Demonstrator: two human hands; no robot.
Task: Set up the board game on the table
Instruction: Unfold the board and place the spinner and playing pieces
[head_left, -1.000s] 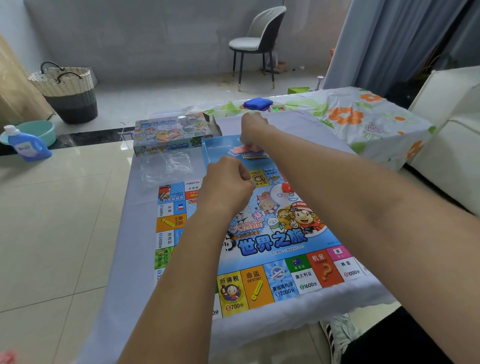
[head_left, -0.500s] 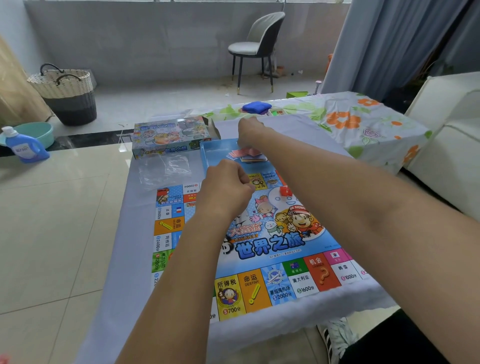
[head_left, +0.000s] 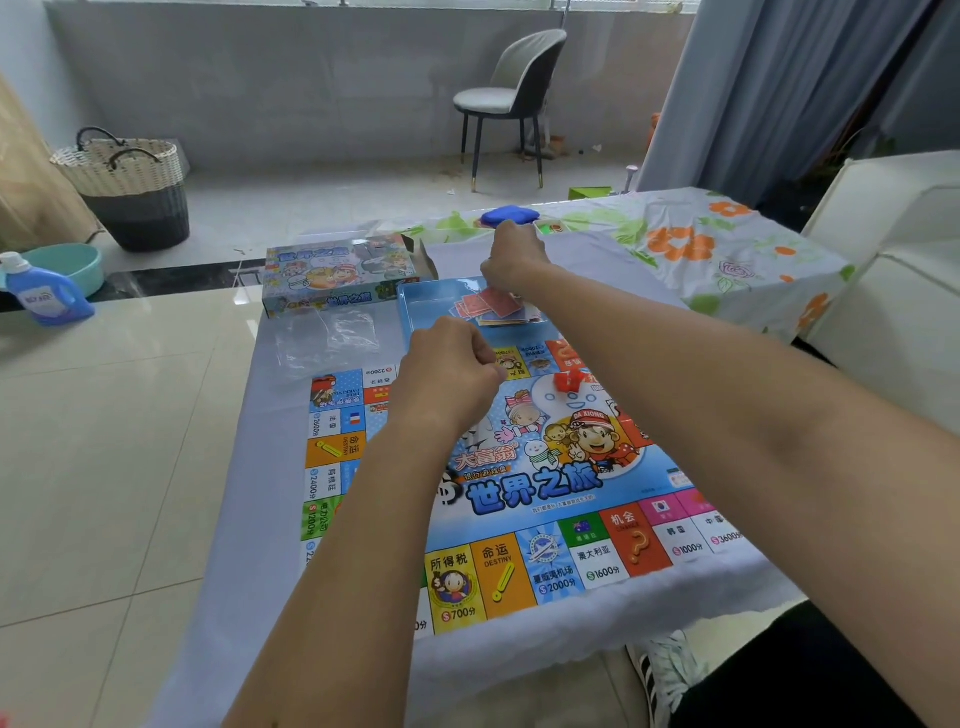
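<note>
My right hand (head_left: 511, 260) pinches light, slippery cards (head_left: 491, 306) at 12 o'clock, best held by edges; left hand (head_left: 449, 371) fisted, contents unclear.

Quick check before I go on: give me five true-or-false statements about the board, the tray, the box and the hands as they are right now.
1. The game board lies unfolded on the table. True.
2. The blue tray is empty. False: cards lie in it.
3. The game box sits at the far left of the table, beside the tray. True.
4. The right hand rests flat on the board. False: it is raised over the tray, at the cards.
5. The left hand has its fingers curled, above the board. True; whether it holds anything cannot be seen.
</note>
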